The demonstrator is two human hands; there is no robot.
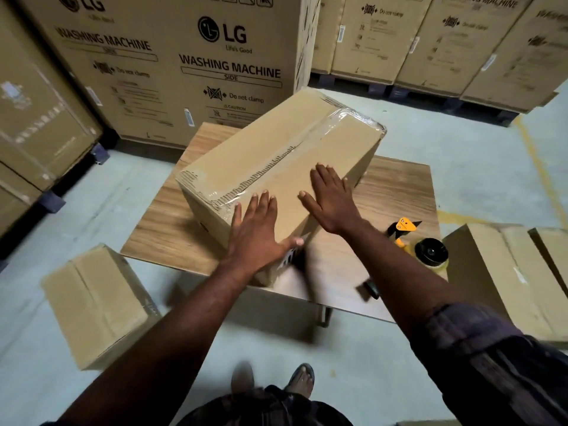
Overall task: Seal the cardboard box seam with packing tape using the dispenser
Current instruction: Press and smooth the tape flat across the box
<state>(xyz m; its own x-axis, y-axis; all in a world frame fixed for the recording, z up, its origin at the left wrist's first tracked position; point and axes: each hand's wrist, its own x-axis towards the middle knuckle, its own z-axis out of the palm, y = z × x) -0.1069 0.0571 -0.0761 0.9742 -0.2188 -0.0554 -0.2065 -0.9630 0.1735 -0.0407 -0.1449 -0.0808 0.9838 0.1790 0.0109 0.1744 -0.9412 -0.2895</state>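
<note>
**Both palms flat on the box, dispenser parked**

Your left hand (258,232) lies flat on the near corner of the box (270,149), fingers spread, thumb hooked over the edge. Your right hand (332,201) is flat too, fingers straight and splayed, pressing the top just beside it. Neither one holds anything. Tape (310,138) runs along the seam, shiny, and wrinkled at the far end. The dispenser (421,247) sits on the table (399,186) to your right, close to its edge and apart from both hands.

Careful now: the box sits skewed, with its near corner at the table's front edge, so a hard push could slide or tip it toward you. Those far-end wrinkles may lift if they aren't pressed down. A careless sweep of your right arm could knock the dispenser off.

The table is wood-grain on a pale floor (461,155). A small box (95,302) stands to your left and more boxes (504,272) to your right, with tall cartons (184,63) stacked behind
</note>
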